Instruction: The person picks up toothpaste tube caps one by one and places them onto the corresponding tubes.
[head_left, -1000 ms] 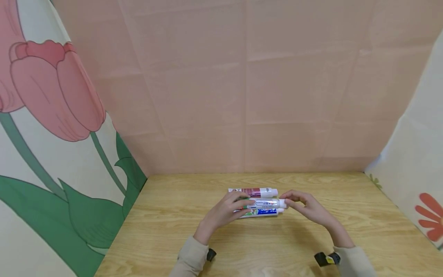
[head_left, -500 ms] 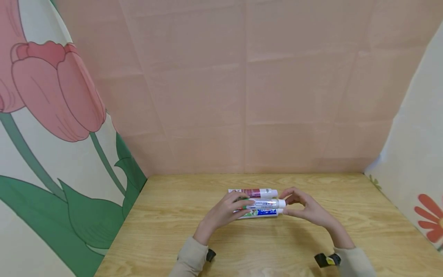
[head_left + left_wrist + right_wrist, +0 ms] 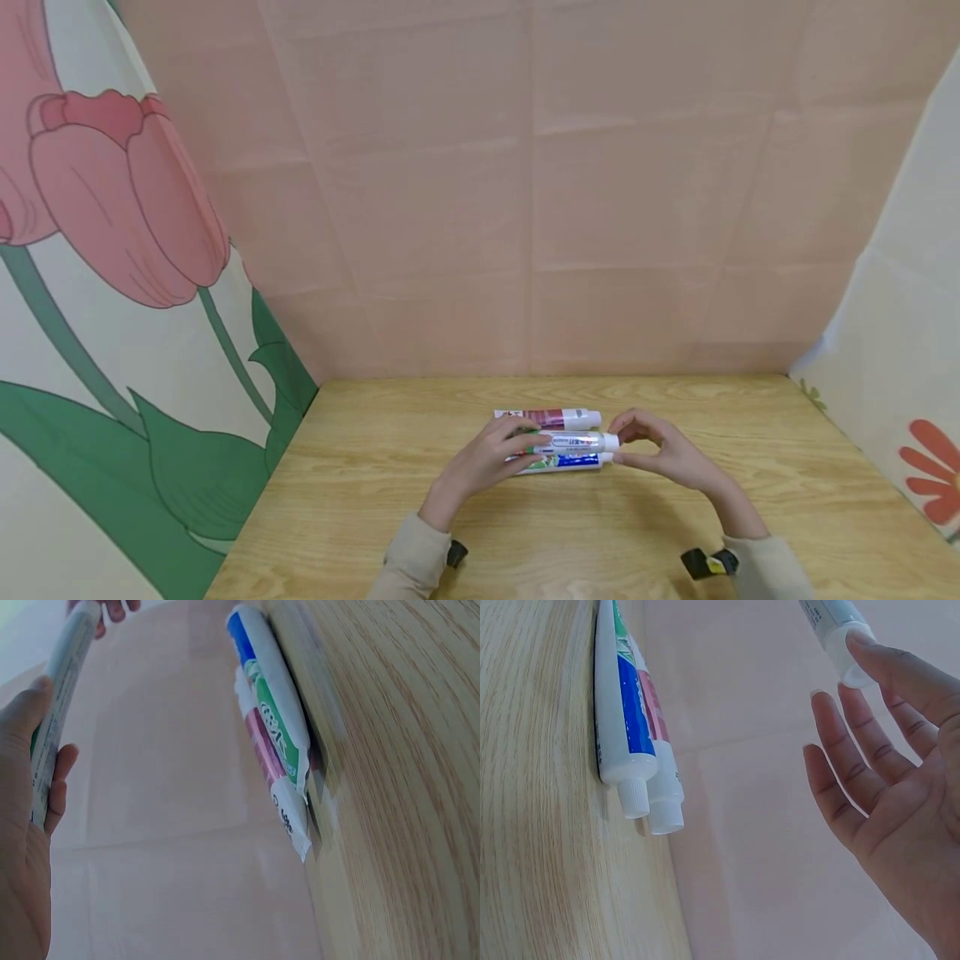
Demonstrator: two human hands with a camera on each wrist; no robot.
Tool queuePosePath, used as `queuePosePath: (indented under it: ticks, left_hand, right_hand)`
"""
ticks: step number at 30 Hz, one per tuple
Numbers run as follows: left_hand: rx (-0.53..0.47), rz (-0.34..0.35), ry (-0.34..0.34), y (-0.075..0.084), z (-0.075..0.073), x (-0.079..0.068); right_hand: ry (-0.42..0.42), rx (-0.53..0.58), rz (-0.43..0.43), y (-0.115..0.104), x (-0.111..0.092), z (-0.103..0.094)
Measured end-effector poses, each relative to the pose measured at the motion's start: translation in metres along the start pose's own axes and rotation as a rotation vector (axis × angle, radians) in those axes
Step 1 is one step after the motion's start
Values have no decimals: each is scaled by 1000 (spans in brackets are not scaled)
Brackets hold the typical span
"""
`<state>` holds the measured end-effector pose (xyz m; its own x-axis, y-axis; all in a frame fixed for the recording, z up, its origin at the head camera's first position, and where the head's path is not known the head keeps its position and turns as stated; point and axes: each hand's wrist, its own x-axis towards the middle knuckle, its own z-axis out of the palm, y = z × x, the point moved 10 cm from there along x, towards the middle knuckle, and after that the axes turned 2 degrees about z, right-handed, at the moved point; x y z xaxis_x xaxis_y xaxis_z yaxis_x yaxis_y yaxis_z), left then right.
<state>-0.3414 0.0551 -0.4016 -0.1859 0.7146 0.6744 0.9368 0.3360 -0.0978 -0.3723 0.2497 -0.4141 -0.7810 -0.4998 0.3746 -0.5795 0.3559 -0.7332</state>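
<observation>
My left hand [image 3: 487, 454] grips a silvery-white toothpaste tube [image 3: 573, 442] by its tail half, thumb on one side and fingers on the other. The tube [image 3: 66, 690] is held up off the table in the left wrist view, its white cap pointing right in the head view. My right hand [image 3: 667, 450] pinches that cap [image 3: 849, 660] between thumb and fingers; the other fingers are spread. Below lie two more tubes: a red-and-white toothpaste tube [image 3: 551, 418] behind, and a blue-and-green toothpaste tube [image 3: 577, 461] in front, partly covered by the left hand.
The wood-grain table [image 3: 360, 492] carries the two lying tubes side by side, caps to the right. A pink cloth backdrop [image 3: 450, 208] rises at its far edge. Flower-printed sheets flank it, with a large tulip [image 3: 112, 200] at left and a red flower [image 3: 933, 471] at right.
My right hand's fingers have shifted round the cap, the thumb now lower and farther from the index finger. The left hand and the held tube have hardly moved.
</observation>
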Motion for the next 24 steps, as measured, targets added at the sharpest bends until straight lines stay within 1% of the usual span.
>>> queuePosePath:
  ticks: [4, 14, 21, 24]
  left_hand:
    - [5, 3, 3, 1, -1, 1]
    - [-6, 5, 7, 1, -1, 2]
    - [-12, 1, 7, 1, -2, 2]
    - [-11, -4, 4, 1, -2, 2]
  right_hand:
    - [5, -3, 14, 0, 0, 0]
    - [10, -20, 18, 2, 0, -2]
    - [7, -14, -5, 2, 0, -2]
    - [11, -19, 6, 4, -1, -2]
